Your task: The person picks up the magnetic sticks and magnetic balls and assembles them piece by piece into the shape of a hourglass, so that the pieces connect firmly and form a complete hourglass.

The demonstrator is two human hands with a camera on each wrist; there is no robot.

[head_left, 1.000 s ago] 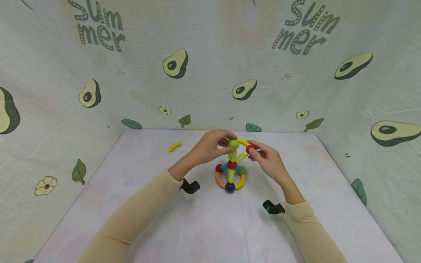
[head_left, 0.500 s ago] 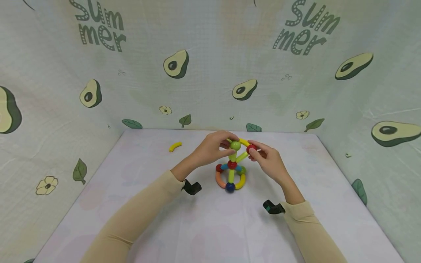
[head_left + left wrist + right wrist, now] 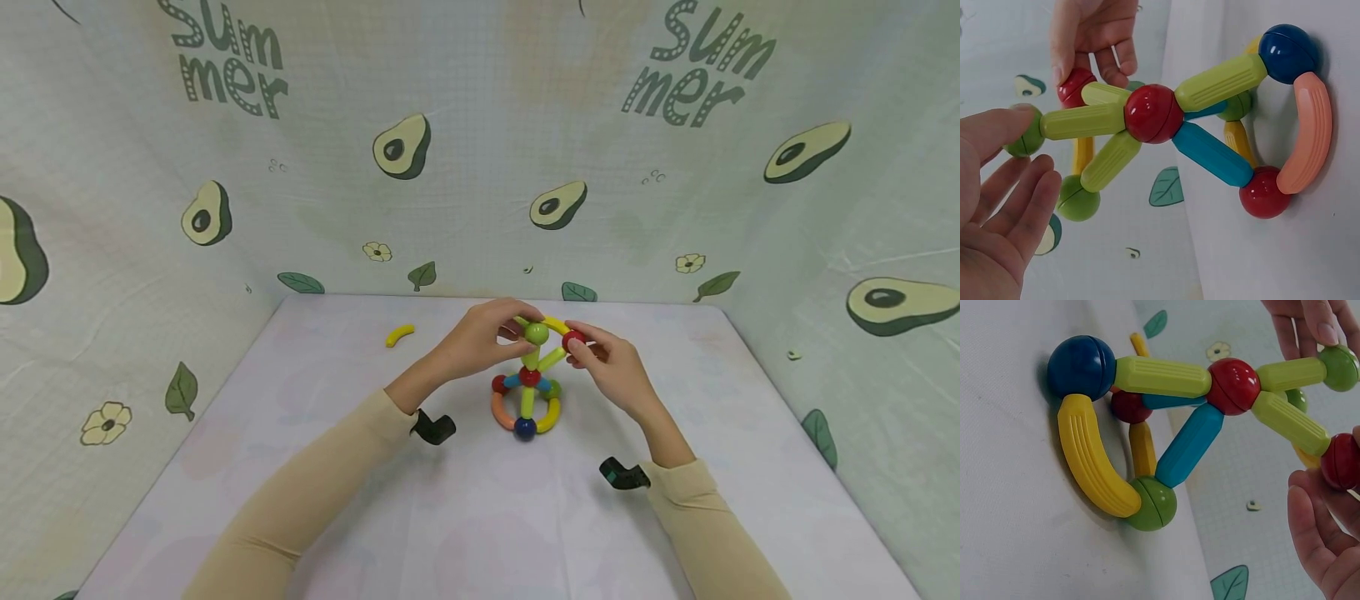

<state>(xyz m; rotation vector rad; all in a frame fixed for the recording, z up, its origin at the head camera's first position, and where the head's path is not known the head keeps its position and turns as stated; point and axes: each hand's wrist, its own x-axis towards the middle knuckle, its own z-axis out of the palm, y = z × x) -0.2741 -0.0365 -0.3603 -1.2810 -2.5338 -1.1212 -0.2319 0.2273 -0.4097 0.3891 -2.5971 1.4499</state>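
Observation:
A toy structure of coloured balls and magnetic-looking rods stands on the table. Its base joins a navy ball (image 3: pixel 525 428), a red and a green ball by curved rods. Straight rods rise to a central red ball (image 3: pixel 1154 114), where three light-green rods branch upward. My left hand (image 3: pixel 483 340) pinches the upper green ball (image 3: pixel 536 333) between thumb and fingers. My right hand (image 3: pixel 617 371) pinches the upper red ball (image 3: pixel 1340 462) on another branch. In the left wrist view, a second green ball (image 3: pixel 1079 199) ends the third branch. A yellow curved rod (image 3: pixel 555 324) runs from the red ball behind.
A loose yellow curved rod (image 3: pixel 400 335) lies on the white table (image 3: pixel 480 517), left of the structure near the back. Behind the table hangs a printed cloth (image 3: pixel 480 233) with avocados and leaves. Black wrist cameras (image 3: pixel 433 428) stick out below both wrists.
My left hand and the green ball it pinches have shifted slightly right and down from a second ago. The right hand has kept its pinch on the red ball.

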